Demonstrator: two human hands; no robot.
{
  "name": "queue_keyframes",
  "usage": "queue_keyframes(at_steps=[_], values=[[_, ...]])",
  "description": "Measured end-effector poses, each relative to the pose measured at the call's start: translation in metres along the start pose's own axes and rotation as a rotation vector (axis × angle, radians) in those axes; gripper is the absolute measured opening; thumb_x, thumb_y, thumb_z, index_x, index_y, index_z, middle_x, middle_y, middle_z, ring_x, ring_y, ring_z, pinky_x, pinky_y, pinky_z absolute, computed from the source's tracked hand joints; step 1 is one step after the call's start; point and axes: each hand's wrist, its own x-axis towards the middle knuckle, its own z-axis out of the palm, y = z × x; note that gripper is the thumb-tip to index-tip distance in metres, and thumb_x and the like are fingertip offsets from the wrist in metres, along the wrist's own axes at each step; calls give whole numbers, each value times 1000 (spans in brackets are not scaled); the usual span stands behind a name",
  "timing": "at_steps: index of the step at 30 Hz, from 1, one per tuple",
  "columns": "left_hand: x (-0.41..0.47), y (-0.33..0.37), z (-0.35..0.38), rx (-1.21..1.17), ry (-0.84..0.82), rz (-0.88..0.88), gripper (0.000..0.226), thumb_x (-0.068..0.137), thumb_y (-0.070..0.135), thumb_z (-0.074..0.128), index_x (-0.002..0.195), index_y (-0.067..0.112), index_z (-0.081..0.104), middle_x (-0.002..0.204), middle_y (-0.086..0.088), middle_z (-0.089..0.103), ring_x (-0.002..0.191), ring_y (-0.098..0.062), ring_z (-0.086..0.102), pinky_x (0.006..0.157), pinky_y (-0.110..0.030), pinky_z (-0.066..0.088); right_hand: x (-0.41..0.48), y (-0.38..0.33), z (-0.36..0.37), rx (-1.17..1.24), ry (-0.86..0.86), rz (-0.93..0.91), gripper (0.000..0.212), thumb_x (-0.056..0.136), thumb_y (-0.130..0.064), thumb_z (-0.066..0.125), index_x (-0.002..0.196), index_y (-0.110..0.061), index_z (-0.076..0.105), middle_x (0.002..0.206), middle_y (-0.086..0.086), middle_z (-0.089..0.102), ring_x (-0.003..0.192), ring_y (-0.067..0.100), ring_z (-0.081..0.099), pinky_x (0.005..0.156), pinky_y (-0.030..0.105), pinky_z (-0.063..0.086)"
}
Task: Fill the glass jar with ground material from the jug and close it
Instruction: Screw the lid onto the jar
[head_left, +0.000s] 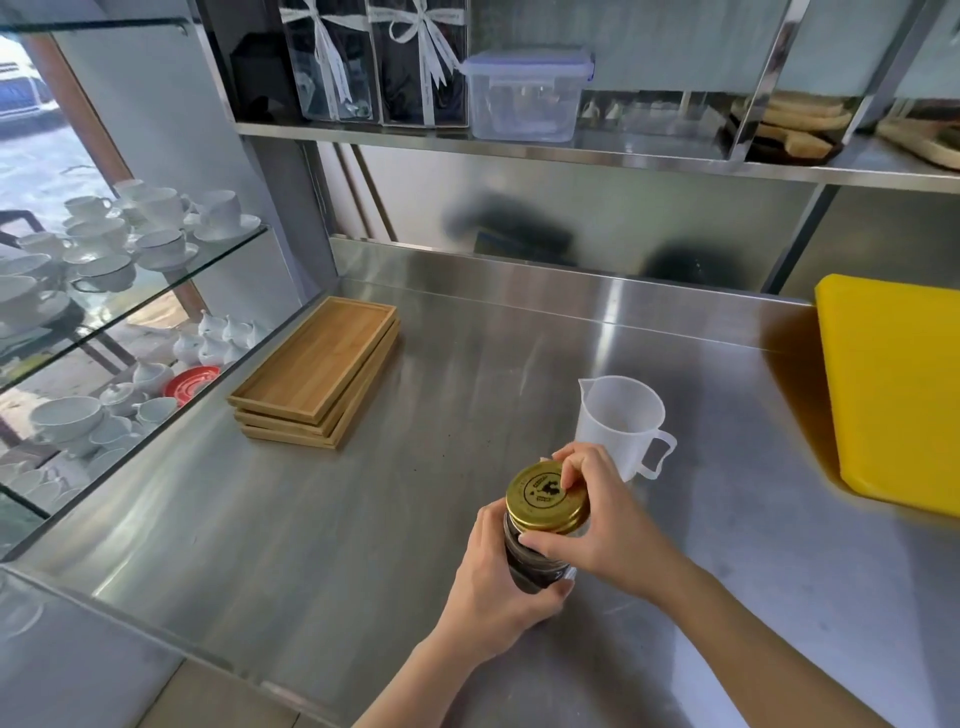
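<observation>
Left grip (498, 582) wraps closed; right grip (597, 525) pinches from above.

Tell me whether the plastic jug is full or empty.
Empty, as far as shows. The jug stands upright on the counter behind the jar, and its translucent wall and open mouth show no dark ground material.

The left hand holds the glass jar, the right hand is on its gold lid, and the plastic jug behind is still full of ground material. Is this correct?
Not quite: the head view shows the plastic jug empty. The rest holds: left hand holds the glass jar, right hand on its gold lid.
</observation>
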Motion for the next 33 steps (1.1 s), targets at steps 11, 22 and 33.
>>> queue_keyframes(at_steps=[11,22,33], values=[[0,1,0,-21,10,28,70,57,32,77,113,47,38,116,13,53,110,-8,53,90,-15,45,-6,2,-3,-166,-201,2,64,64,-36,78,114,-34,38,116,-16,45,112,9,34,96,27,39],[1,1,-1,-23,-1,23,70,58,34,79,113,45,38,117,11,52,110,-8,52,93,-21,46,3,-3,-10,-193,-324,9,59,66,-28,77,113,-36,42,112,-22,45,110,-4,31,94,25,39],[3,-4,-2,-15,-59,-27,74,59,34,82,117,44,37,119,11,55,112,-8,53,97,-30,47,15,-9,-20,-180,-446,24,68,59,-23,78,113,-41,41,111,-13,55,108,9,53,89,29,51]])
